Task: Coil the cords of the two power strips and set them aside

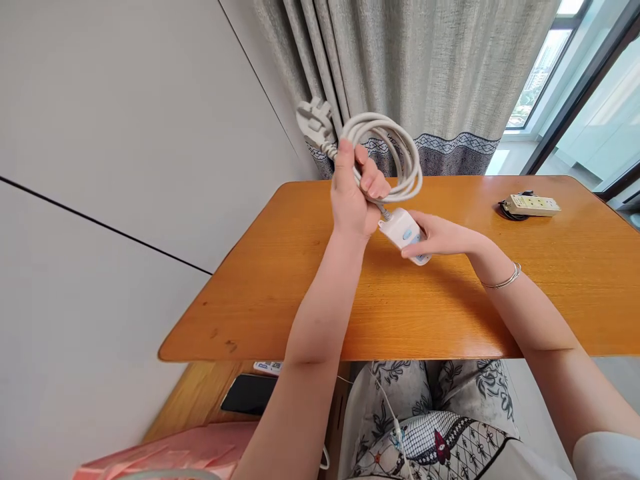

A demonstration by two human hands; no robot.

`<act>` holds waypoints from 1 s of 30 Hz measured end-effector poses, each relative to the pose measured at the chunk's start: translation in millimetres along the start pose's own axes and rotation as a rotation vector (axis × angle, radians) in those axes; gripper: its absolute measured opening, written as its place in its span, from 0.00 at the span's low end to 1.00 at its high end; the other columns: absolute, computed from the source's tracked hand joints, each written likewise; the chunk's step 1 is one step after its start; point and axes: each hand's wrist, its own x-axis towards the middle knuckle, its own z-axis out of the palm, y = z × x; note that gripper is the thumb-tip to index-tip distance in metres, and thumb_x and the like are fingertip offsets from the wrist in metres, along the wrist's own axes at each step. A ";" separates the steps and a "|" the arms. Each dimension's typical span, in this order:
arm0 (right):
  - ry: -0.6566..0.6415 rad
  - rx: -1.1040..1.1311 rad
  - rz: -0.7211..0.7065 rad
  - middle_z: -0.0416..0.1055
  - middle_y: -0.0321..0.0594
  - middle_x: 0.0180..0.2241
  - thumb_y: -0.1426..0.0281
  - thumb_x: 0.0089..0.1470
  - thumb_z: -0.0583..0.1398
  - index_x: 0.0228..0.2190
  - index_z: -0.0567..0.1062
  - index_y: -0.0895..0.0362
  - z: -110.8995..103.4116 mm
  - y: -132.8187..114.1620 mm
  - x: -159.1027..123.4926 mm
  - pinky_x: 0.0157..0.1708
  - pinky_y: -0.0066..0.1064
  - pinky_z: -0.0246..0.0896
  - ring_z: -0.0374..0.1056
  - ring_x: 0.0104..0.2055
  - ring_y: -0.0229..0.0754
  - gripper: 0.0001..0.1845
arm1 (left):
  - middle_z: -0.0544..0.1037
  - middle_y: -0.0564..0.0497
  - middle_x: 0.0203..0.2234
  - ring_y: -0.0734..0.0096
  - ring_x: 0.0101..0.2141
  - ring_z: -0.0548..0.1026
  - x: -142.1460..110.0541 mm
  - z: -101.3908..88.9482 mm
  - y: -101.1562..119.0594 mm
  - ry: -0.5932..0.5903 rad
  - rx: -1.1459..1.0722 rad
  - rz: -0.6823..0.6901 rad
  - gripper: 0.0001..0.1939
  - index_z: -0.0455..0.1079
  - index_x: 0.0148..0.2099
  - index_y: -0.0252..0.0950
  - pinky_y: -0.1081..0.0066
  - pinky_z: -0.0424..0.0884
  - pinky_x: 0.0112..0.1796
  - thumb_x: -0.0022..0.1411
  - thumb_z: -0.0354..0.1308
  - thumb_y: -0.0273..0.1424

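The white plug (pixel 314 123) pokes out past my left thumb; my left hand (pixel 353 193) curls round the coiled cord (pixel 416 163). The white socket block (pixel 404 231) sits between thumb and fingers of my right hand (pixel 437 233), pinched over the table (pixel 280 280).

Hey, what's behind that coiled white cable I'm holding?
Behind the coiled cable: the gray curtain and part of the wooden tabletop. Whatever the left hand and cable strands cover can't be seen.
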 end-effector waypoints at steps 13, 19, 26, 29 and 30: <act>0.522 -0.954 0.058 0.75 0.44 0.45 0.68 0.62 0.64 0.56 0.74 0.50 -7.3 -71.6 -53.8 0.33 0.36 0.66 0.75 0.43 0.51 0.20 | 0.63 0.57 0.15 0.70 0.25 0.76 47.5 -62.1 -27.8 -0.231 0.847 0.209 0.24 0.66 0.32 0.40 0.71 0.71 0.29 0.73 0.51 0.52; 0.689 -0.591 -0.296 0.71 0.46 0.55 0.60 0.62 0.66 0.61 0.67 0.47 -23.5 -46.3 -48.3 0.48 0.47 0.74 0.72 0.55 0.54 0.29 | 0.72 0.54 0.19 0.70 0.25 0.76 38.0 -65.0 -19.3 -0.442 1.008 0.079 0.25 0.69 0.33 0.38 0.71 0.71 0.29 0.70 0.53 0.55; 0.852 0.080 -0.274 0.72 0.43 0.55 0.36 0.57 0.59 0.64 0.63 0.43 -31.5 10.0 -8.7 0.53 0.48 0.74 0.69 0.61 0.56 0.42 | 0.81 0.49 0.28 0.59 0.36 0.81 24.7 -55.2 -36.9 -0.566 0.884 -0.128 0.31 0.77 0.41 0.35 0.64 0.78 0.39 0.69 0.52 0.58; 0.765 0.355 -0.134 0.76 0.43 0.48 0.34 0.56 0.58 0.54 0.74 0.48 -29.5 17.9 -3.9 0.51 0.45 0.76 0.72 0.58 0.54 0.38 | 0.84 0.47 0.31 0.56 0.39 0.82 23.4 -51.0 -46.5 -0.547 0.819 -0.184 0.33 0.78 0.45 0.34 0.61 0.79 0.41 0.68 0.50 0.59; 0.706 0.438 -0.076 0.77 0.43 0.45 0.34 0.56 0.58 0.52 0.75 0.49 -28.7 17.6 -4.6 0.49 0.45 0.77 0.74 0.55 0.54 0.38 | 0.84 0.47 0.32 0.56 0.40 0.83 24.0 -50.8 -48.0 -0.536 0.805 -0.194 0.33 0.78 0.46 0.34 0.61 0.79 0.41 0.68 0.50 0.59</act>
